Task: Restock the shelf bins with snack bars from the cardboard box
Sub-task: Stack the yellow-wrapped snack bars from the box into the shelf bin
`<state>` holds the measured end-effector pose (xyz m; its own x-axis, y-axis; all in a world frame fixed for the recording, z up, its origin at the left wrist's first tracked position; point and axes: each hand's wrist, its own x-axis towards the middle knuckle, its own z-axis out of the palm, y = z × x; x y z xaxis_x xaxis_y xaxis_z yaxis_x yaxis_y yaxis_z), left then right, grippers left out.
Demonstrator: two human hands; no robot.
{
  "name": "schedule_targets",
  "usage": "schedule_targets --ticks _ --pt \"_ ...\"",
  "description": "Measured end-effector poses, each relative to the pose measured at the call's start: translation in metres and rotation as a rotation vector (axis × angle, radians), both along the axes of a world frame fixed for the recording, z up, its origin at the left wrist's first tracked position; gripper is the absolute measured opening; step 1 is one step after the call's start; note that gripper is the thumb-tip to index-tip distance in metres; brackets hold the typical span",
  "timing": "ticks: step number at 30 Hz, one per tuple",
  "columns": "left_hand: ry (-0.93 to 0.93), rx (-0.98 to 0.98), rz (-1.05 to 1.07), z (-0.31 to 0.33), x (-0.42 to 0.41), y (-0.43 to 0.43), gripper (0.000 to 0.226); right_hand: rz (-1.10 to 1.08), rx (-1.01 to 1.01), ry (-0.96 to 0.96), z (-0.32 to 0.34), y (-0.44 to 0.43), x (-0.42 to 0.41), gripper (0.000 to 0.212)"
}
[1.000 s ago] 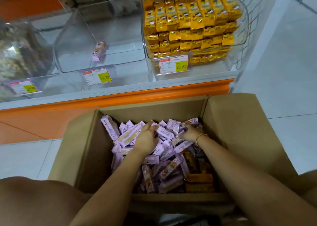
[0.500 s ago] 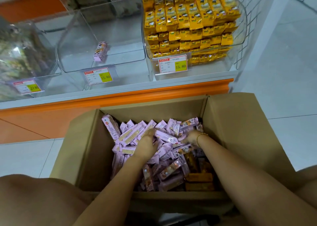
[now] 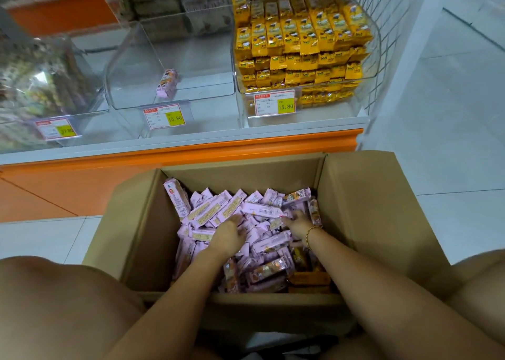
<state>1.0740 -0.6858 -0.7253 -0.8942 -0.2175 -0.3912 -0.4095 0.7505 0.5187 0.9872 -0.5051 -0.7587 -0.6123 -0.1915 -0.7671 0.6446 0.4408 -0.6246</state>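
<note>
Pink snack bars (image 3: 262, 210) — price tags (image 3: 274, 103) "15.80", left tag (image 3: 58, 129) perhaps "37.80"

I am looking down at a white shelf (image 3: 191, 142) with an orange front edge, which is carrying three clear bins standing side by side: a left bin (image 3: 90, 92), a nearly bare middle bin (image 3: 131, 67) and a right bin (image 3: 241, 108) stacked with yellow packs (image 3: 300, 42). A price tag (image 3: 274, 103) is standing at the front of each. Below, the pale tiled floor (image 3: 451, 130) is bearing an open cardboard box (image 3: 369, 209), sitting just in front of the shelf.
</note>
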Motion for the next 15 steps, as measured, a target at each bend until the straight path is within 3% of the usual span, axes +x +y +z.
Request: schedule_targets --ticks 2,15 --pt "-0.009 -0.006 0.004 0.0011 0.0013 -0.0002 0.049 0.018 -0.013 -0.011 0.0059 0.0017 -0.0013 0.036" --pt "-0.028 0.015 0.011 0.0012 0.0007 0.0027 0.049 0.037 -0.049 -0.091 0.0039 0.0016 -0.0003 0.065"
